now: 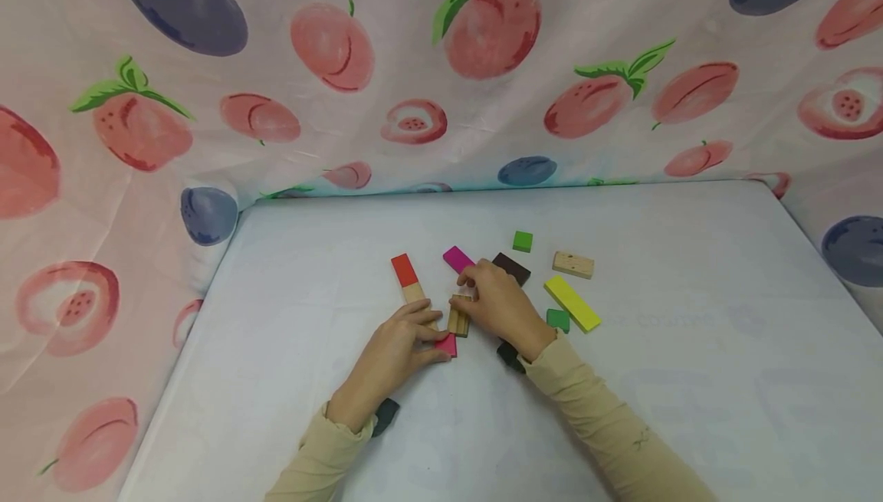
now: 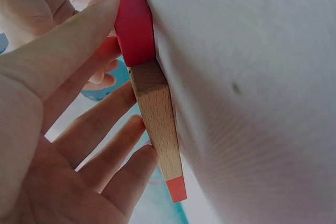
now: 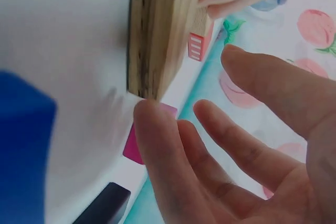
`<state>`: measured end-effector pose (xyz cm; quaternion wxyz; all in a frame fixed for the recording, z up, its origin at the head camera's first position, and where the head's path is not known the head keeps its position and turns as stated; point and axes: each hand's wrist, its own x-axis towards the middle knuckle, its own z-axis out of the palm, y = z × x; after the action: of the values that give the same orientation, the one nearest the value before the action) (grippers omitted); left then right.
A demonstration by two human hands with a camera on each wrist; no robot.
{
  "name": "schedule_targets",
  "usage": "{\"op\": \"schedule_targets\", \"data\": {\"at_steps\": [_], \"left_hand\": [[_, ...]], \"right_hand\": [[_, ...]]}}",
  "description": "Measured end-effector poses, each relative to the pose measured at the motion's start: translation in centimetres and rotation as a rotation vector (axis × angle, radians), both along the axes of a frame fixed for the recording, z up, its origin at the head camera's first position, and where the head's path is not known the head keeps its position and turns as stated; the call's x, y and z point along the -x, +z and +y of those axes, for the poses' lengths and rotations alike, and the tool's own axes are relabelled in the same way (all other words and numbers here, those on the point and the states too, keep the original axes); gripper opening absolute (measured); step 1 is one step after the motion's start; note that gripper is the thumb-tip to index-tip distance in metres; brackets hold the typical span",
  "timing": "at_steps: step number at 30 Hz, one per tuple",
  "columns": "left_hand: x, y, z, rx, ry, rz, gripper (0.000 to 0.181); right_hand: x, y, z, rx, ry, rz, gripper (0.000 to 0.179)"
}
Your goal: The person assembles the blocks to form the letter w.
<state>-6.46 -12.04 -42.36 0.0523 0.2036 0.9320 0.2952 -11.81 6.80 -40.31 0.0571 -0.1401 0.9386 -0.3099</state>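
In a row lie a red block (image 1: 404,269), a plain wooden block (image 2: 157,116) and a pinkish-red block (image 2: 135,22), end to end. My left hand (image 1: 396,345) pinches the pinkish-red block between thumb and index finger, while its other fingers rest along the plain wooden block. Beside the row is a grooved wooden piece (image 1: 458,318). My right hand (image 1: 500,303) is at its far end: an index fingertip (image 3: 149,114) touches or nearly touches that end, and the thumb stands apart. A magenta block (image 1: 457,258) lies just beyond the right fingers.
Near the right hand lie a dark brown block (image 1: 512,267), a green cube (image 1: 522,241), a pale wooden block (image 1: 573,264), a yellow block (image 1: 572,303) and another green block (image 1: 558,320). A blue block (image 3: 23,150) shows in the right wrist view. Fruit-patterned cloth (image 1: 414,65) borders the white table (image 1: 690,410).
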Motion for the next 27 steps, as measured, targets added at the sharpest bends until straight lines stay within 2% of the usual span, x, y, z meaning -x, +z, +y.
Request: {"op": "schedule_targets", "data": {"at_steps": [5, 15, 27], "left_hand": [[0.1, -0.1, 0.0, 0.0, -0.001, 0.004, 0.035], [0.0, 0.0, 0.0, -0.01, 0.002, -0.003, 0.034], [0.1, 0.1, 0.0, -0.006, 0.001, -0.001, 0.035]], "right_hand": [[0.4, 0.3, 0.3, -0.009, 0.018, 0.002, 0.026], [2.2, -0.2, 0.9, -0.014, 0.096, 0.065, 0.022], [3.8, -0.4, 0.8, -0.035, 0.091, 0.049, 0.031]]}}
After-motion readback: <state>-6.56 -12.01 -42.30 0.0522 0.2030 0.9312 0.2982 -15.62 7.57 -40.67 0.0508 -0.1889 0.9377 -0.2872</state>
